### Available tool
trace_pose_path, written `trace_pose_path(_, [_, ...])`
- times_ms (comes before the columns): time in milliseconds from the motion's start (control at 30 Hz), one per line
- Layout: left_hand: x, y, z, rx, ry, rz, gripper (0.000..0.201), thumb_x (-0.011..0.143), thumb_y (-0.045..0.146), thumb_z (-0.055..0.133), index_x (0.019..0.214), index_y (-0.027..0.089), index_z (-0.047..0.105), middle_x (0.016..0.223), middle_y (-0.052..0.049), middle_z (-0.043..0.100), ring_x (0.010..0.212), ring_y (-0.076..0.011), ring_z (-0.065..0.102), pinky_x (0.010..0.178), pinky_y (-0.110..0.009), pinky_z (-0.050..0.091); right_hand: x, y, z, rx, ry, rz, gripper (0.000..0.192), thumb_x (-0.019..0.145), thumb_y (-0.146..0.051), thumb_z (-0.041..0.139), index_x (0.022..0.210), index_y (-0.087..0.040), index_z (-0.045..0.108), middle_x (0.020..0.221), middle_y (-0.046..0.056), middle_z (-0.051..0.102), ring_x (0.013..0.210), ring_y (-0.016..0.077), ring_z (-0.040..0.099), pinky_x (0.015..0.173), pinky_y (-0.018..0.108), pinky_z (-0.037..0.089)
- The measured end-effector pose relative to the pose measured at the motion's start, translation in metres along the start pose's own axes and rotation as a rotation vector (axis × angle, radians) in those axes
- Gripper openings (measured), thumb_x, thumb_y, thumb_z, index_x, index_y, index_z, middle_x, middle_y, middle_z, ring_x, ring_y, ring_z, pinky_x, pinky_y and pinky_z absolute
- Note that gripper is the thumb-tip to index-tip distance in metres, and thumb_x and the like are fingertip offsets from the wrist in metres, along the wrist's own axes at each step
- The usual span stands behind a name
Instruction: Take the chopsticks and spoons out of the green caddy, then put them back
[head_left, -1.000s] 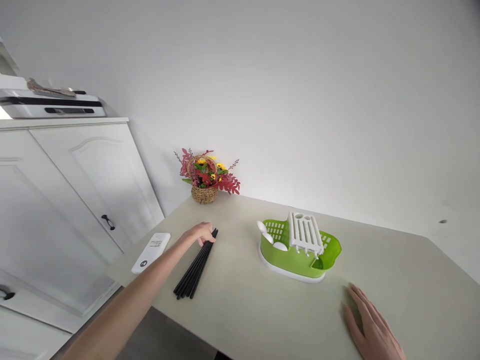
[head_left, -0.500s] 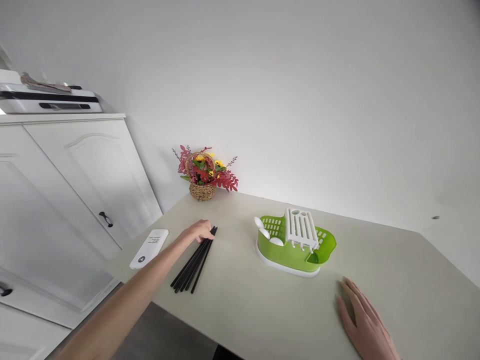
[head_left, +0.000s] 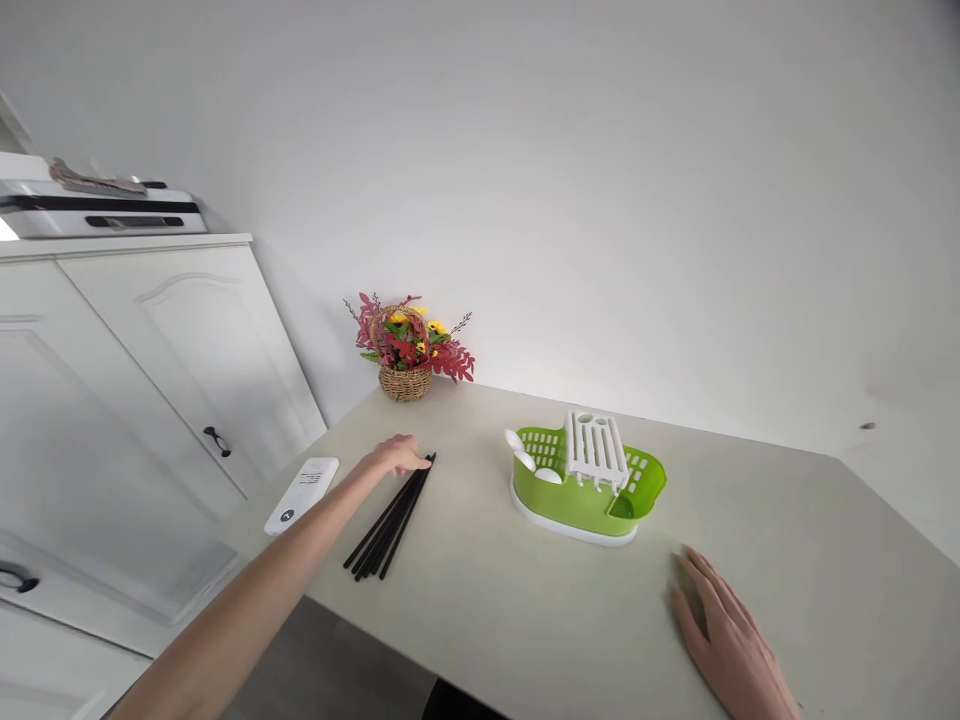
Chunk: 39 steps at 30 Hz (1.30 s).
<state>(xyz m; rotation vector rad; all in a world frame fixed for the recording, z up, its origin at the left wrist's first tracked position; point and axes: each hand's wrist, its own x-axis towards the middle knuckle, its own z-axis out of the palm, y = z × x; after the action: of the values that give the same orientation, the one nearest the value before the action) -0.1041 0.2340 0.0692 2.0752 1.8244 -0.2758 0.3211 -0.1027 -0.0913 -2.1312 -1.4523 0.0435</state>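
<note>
My left hand (head_left: 397,455) reaches to the far end of a bundle of black chopsticks (head_left: 390,525) lying on the table. Its fingers are curled at their tips, with the thumb side against them; part of the grip is hidden behind the hand. The chopsticks fan out slightly at the near end. My right hand (head_left: 727,632) rests flat on the table, fingers extended, holding nothing. Between the hands stands a green utensil basket (head_left: 570,502) with a white base. White spoons (head_left: 525,460) lean in its left side, and a white slotted rack (head_left: 596,448) sits across its top.
A white box-like device (head_left: 301,495) lies left of the chopsticks, near the table edge. Artificial flowers in a wicker basket (head_left: 405,384) stand at the back by the wall. White cabinets (head_left: 180,370) are on the left, with a suitcase (head_left: 112,213) on top.
My left hand has shifted slightly at the chopsticks' far end, and the bundle's near ends have moved a little. My right hand stays flat. The view has shifted slightly.
</note>
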Motion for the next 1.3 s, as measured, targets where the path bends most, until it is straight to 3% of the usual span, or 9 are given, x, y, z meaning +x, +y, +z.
trace_pose_path(100, [-0.005,0.010,-0.006,-0.015,0.183,0.069,0.036,0.079,0.050,0.074,0.099,0.020,0.075,0.112,-0.012,0.077,0.112,-0.0318,0.070,0.094,-0.037,0.055,0.000,0.000,0.000,0.003,0.006,-0.003,0.061,0.101,-0.055,0.033,0.151,-0.023,0.047,0.162,0.006,0.044,0.149,0.0290,0.041,0.121,0.053,0.037])
trace_pose_path(233, [-0.019,0.042,-0.014,-0.113,0.354,0.289,0.042,0.098,0.049,0.053,0.128,0.022,0.064,0.131,-0.008,0.069,0.123,-0.0223,0.064,0.102,-0.028,0.050,0.000,0.000,0.000,0.013,0.016,-0.029,0.060,0.101,-0.053,0.034,0.151,-0.022,0.047,0.161,0.008,0.045,0.148,0.0293,0.041,0.121,0.053,0.036])
trace_pose_path(467, [-0.064,0.115,-0.018,-0.505,0.569,0.833,0.040,0.106,0.049,0.043,0.116,0.019,0.067,0.121,-0.009,0.071,0.114,-0.0223,0.065,0.104,-0.035,0.049,0.002,0.002,0.003,0.020,0.036,-0.047,0.060,0.101,-0.052,0.036,0.152,-0.022,0.046,0.161,0.009,0.045,0.148,0.0307,0.042,0.122,0.053,0.035])
trace_pose_path(600, [-0.080,0.142,-0.012,-0.499,0.496,0.959,0.044,0.108,0.049,0.037,0.114,0.019,0.068,0.119,-0.008,0.072,0.116,-0.0222,0.064,0.106,-0.035,0.047,0.003,0.002,0.002,0.020,0.025,-0.033,0.060,0.101,-0.052,0.036,0.152,-0.022,0.046,0.161,0.008,0.045,0.148,0.0306,0.042,0.121,0.053,0.036])
trace_pose_path(733, [-0.087,0.154,-0.003,-0.395,0.408,1.054,0.046,0.110,0.048,0.032,0.117,0.019,0.067,0.120,-0.008,0.070,0.118,-0.0213,0.062,0.106,-0.034,0.046,0.003,0.000,0.001,0.023,0.025,-0.027,0.058,0.101,-0.052,0.035,0.150,-0.022,0.048,0.161,0.008,0.045,0.148,0.0296,0.041,0.122,0.053,0.035])
trace_pose_path(1033, [-0.089,0.161,0.002,-0.187,0.378,1.178,0.033,0.104,0.047,0.054,0.118,0.021,0.067,0.116,-0.010,0.069,0.121,-0.0248,0.058,0.101,-0.036,0.048,0.003,-0.002,-0.001,0.018,0.030,-0.030,0.058,0.101,-0.051,0.035,0.149,-0.022,0.049,0.161,0.008,0.046,0.148,0.0293,0.041,0.120,0.053,0.038])
trace_pose_path(1300, [-0.089,0.166,0.007,-0.177,0.385,1.162,0.027,0.107,0.038,0.047,0.116,0.022,0.067,0.116,-0.009,0.069,0.121,-0.0239,0.057,0.103,-0.036,0.047,0.004,-0.002,0.000,0.014,0.052,-0.051,0.058,0.101,-0.050,0.035,0.149,-0.020,0.050,0.159,0.009,0.048,0.148,0.0300,0.042,0.121,0.054,0.037])
